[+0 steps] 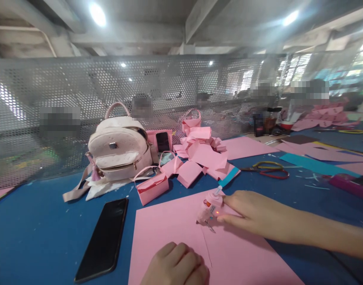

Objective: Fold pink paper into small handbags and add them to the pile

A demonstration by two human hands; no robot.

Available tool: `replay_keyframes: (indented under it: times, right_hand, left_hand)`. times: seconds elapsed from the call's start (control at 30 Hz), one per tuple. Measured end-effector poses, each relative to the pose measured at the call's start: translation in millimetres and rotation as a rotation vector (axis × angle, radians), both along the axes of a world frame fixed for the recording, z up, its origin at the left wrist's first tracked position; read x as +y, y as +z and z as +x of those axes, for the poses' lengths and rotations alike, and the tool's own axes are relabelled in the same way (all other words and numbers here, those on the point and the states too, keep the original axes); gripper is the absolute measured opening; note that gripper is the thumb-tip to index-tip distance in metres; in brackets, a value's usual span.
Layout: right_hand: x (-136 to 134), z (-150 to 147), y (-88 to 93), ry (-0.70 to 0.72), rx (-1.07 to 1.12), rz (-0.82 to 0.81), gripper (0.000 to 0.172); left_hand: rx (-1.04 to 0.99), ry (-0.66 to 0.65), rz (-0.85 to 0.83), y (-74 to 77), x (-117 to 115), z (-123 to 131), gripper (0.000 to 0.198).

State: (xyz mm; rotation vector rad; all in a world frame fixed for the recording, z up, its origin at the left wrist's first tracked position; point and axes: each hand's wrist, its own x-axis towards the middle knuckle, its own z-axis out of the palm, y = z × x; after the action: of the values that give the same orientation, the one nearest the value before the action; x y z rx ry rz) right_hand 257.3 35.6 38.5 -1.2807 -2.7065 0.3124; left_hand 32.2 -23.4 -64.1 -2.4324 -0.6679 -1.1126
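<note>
My right hand (243, 213) reaches in from the right and is closed around the handle of a pink hot glue gun (209, 208). A small orange light glows on the gun's side, and a clear glue stick pokes out of its top. Below the gun lies a large pink sheet of paper (160, 225), with a thin dark line or thread on it. At the bottom edge, my left hand (178, 265) rests over the sheet with its fingers curled in. Whatever may be under those fingers is hidden.
Behind the sheet stand a small pink paper bag (153, 188) and a pile of folded pink pieces (199, 154). A black phone (103, 237) and a cream backpack (119, 146) are on the left. Scissors (267, 169) and a teal strip (312, 164) lie right. A perforated screen (169, 83) stands behind.
</note>
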Motion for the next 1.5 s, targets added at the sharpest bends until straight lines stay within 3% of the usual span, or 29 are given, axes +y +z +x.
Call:
replay_keyframes:
  times: [0.47, 1.03, 1.5]
  right_hand:
    - [-15, 5, -7.9, -0.023, -0.151, 0.048, 0.028]
    - [-25, 12, -22.3, 0.031, -0.103, 0.245, 0.022]
    - [-26, 17, -29.1, 0.025, -0.068, 0.257, 0.025]
  left_hand:
    - [-0.005, 0.004, 0.007, -0.5, 0, 0, 0.017]
    - [0.015, 0.008, 0.023, -1.3, 0, 0, 0.016]
    - [0.017, 0.005, -0.028, 0.6, -1, 0, 0.012]
